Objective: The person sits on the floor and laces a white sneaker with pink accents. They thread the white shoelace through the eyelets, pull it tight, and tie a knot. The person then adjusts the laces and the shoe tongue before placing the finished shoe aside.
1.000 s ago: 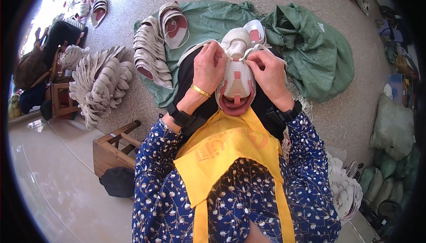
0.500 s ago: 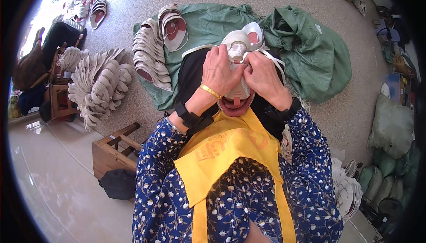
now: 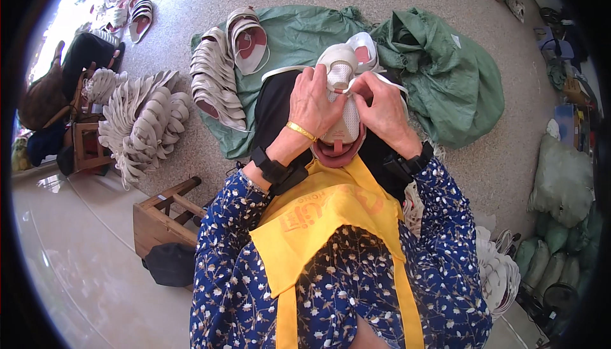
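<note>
A white shoe upper [image 3: 347,120] with a mesh tongue and a reddish lining lies over my lap, its toe pointing away from me. My left hand [image 3: 312,104] is closed on its left side, thumb reaching toward the middle. Bent over the right side, my right hand [image 3: 386,108] pinches a white shoelace [image 3: 349,88] near the lacing edge. The fingertips of both hands almost meet, and the eyelets under them are hidden. Just beyond the toe sits another white shoe upper [image 3: 364,48] with a red inside.
A green sack [image 3: 305,24] is spread on the floor, bearing a row of nested shoe uppers [image 3: 216,81]. At its right a bulky green sack [image 3: 455,88] is heaped. Left of me are a big pile of uppers [image 3: 143,123] and a wooden stool [image 3: 162,221].
My right hand has shifted slightly, its fingers lifting a little with the lace now showing between them. The left hand stays nearly in place on the shoe upper.
</note>
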`<state>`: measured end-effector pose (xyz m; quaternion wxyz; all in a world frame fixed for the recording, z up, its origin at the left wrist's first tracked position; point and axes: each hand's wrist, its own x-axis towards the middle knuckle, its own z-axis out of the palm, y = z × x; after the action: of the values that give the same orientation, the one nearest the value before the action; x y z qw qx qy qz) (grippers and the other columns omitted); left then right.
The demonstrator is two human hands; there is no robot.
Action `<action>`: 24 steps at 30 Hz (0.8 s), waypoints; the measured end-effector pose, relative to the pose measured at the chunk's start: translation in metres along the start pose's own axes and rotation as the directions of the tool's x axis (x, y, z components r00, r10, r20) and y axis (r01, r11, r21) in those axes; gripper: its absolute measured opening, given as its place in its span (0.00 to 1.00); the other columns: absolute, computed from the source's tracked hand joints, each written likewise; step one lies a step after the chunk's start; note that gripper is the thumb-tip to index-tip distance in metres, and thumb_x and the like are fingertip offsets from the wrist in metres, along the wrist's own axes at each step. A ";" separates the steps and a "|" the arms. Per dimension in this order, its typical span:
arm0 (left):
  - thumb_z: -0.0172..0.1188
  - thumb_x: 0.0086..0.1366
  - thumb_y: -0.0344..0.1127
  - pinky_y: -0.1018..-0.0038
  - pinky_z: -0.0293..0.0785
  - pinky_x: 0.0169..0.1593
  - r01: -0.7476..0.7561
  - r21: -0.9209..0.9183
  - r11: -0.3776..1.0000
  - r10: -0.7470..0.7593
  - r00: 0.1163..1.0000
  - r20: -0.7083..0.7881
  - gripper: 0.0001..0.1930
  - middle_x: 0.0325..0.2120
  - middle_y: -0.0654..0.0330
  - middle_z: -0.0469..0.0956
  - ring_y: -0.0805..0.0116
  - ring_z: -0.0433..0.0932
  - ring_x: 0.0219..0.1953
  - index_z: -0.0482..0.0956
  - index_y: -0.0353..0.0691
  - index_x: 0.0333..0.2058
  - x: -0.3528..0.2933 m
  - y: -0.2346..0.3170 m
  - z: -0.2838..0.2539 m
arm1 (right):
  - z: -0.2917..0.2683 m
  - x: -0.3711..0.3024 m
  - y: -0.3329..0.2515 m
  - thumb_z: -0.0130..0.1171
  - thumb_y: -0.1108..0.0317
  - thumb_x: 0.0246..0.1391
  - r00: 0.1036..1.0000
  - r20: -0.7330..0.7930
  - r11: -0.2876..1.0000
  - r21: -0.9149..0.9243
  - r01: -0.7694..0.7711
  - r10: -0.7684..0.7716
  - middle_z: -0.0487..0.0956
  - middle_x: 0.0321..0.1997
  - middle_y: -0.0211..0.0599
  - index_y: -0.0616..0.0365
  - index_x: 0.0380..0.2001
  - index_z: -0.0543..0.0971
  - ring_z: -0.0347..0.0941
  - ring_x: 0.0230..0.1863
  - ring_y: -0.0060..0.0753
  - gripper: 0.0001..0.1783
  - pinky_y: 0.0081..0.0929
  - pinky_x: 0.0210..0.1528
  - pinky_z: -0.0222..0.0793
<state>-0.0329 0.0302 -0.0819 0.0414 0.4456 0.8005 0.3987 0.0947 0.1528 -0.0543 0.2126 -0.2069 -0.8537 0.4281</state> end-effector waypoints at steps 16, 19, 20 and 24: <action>0.68 0.55 0.34 0.54 0.72 0.42 0.061 -0.126 0.990 -0.031 0.973 0.229 0.18 0.33 0.47 0.73 0.44 0.75 0.39 0.72 0.34 0.40 -0.001 -0.007 -0.022 | 0.006 0.000 0.000 0.61 0.69 0.48 0.870 0.376 0.620 -0.612 0.491 -0.318 0.80 0.33 0.41 0.60 0.31 0.80 0.81 0.39 0.39 0.07 0.32 0.41 0.79; 0.64 0.55 0.30 0.57 0.73 0.44 -0.146 -0.034 0.989 0.150 0.964 0.218 0.17 0.35 0.50 0.71 0.47 0.74 0.40 0.71 0.33 0.42 -0.008 -0.013 -0.031 | 0.009 0.002 0.002 0.60 0.70 0.46 0.827 0.364 0.514 -0.654 0.555 -0.429 0.75 0.35 0.38 0.60 0.31 0.78 0.75 0.41 0.37 0.07 0.29 0.43 0.75; 0.63 0.54 0.29 0.57 0.73 0.47 -0.191 0.008 0.982 0.184 0.953 0.240 0.18 0.37 0.49 0.71 0.46 0.73 0.42 0.70 0.33 0.43 -0.009 -0.010 -0.035 | 0.007 0.005 0.000 0.60 0.69 0.46 0.809 0.384 0.498 -0.644 0.580 -0.445 0.75 0.35 0.38 0.60 0.31 0.78 0.74 0.41 0.36 0.08 0.29 0.43 0.74; 0.59 0.53 0.27 0.52 0.71 0.52 -0.197 0.096 0.976 0.162 0.945 0.286 0.20 0.41 0.43 0.71 0.40 0.72 0.48 0.69 0.31 0.46 -0.011 -0.003 -0.036 | 0.003 0.011 -0.001 0.60 0.66 0.46 0.755 0.447 0.441 -0.621 0.648 -0.479 0.74 0.37 0.37 0.60 0.30 0.78 0.72 0.42 0.35 0.09 0.29 0.46 0.72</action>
<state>-0.0439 -0.0007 -0.0627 0.0886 0.5696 0.7659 0.2847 0.0835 0.1560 -0.0527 0.1496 0.0681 -0.9856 -0.0385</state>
